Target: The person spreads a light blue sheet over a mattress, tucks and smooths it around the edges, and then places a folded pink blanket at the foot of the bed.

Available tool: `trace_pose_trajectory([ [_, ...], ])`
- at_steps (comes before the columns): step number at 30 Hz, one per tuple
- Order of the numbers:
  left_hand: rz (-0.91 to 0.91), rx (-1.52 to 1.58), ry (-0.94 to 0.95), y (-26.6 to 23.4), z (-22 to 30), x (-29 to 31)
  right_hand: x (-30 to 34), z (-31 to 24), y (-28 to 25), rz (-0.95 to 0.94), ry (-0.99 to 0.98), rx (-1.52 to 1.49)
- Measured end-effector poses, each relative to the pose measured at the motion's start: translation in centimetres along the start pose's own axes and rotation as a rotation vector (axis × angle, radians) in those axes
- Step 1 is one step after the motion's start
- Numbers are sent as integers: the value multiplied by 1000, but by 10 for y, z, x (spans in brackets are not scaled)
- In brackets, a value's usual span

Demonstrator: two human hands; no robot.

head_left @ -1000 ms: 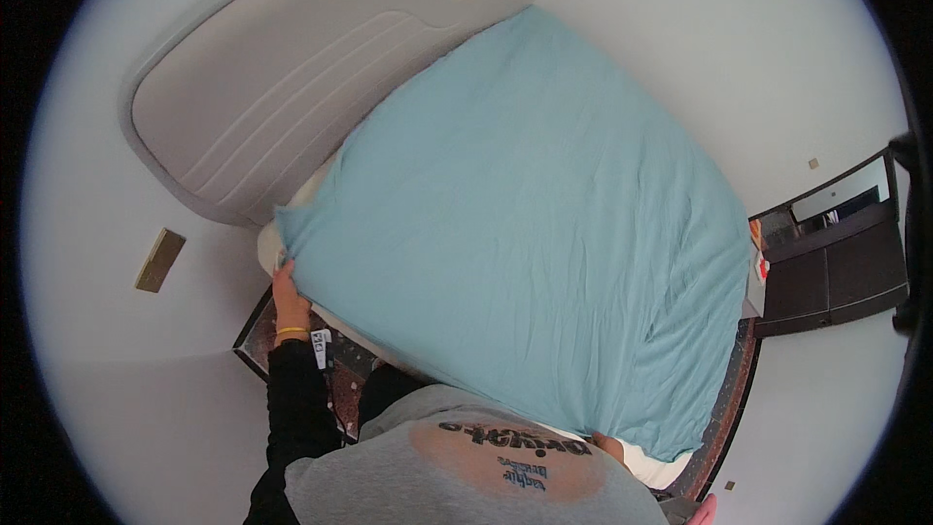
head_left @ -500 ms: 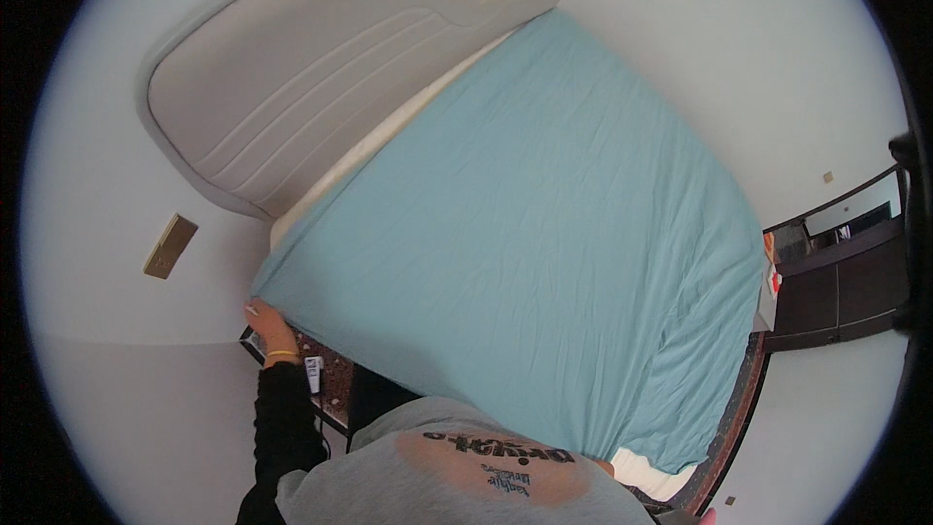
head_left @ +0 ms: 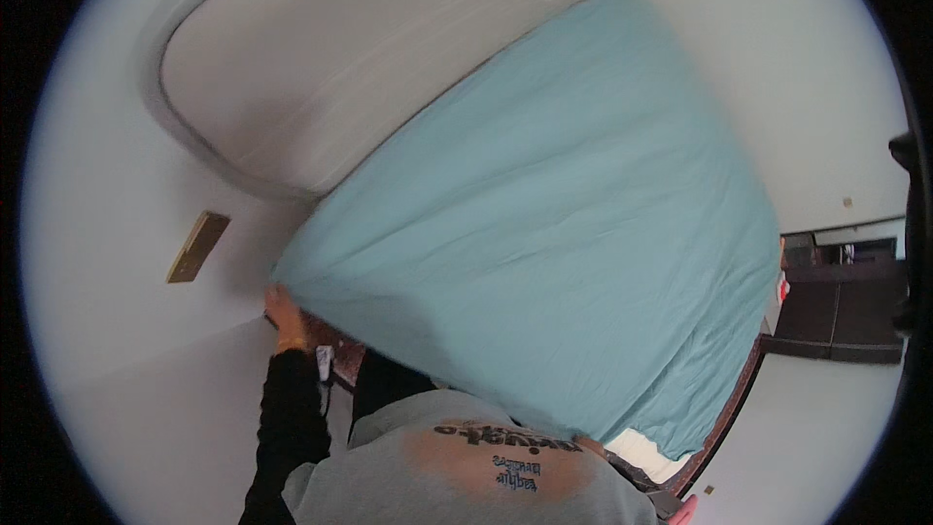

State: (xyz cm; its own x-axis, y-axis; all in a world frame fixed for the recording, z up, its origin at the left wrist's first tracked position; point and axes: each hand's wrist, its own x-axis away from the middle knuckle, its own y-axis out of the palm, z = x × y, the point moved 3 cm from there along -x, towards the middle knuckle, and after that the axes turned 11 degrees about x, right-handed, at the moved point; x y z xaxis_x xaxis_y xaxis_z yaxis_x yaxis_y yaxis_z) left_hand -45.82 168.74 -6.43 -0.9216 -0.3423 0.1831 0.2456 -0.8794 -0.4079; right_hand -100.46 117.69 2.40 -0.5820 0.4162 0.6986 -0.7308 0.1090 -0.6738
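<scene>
"Head view: where is the blue sheet (head_left: 544, 204)?"

"Spread over the mattress (head_left: 646, 452), along the soft headboard (head_left: 379, 49). The left hand (head_left: 286, 316) seems to pinch its near left corner."

"How do you do that well?"

"I'd hold tight and pull slowly, so the long folds go flat."

"And the right hand (head_left: 590, 445)?"

"Only a bit of skin peeks past the grey shirt (head_left: 369, 476). I can't tell if it holds anything."

"What else is hard to see?"

"The left hand's fingers are blurry. A pink thing (head_left: 685, 510) is cut off at the bottom, so I can't tell what it is."
</scene>
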Motion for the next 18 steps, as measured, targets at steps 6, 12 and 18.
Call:
trace_pose_trajectory([
  [6,-218,-394,76,53,-49,-39,-96,-74,-126,-37,-8,-357],
  [12,-516,157,-612,79,-35,-37,-92,-146,-242,91,-92,-813],
  [18,-918,-426,47,74,26,-66,-128,-180,-165,-172,14,-932],
])
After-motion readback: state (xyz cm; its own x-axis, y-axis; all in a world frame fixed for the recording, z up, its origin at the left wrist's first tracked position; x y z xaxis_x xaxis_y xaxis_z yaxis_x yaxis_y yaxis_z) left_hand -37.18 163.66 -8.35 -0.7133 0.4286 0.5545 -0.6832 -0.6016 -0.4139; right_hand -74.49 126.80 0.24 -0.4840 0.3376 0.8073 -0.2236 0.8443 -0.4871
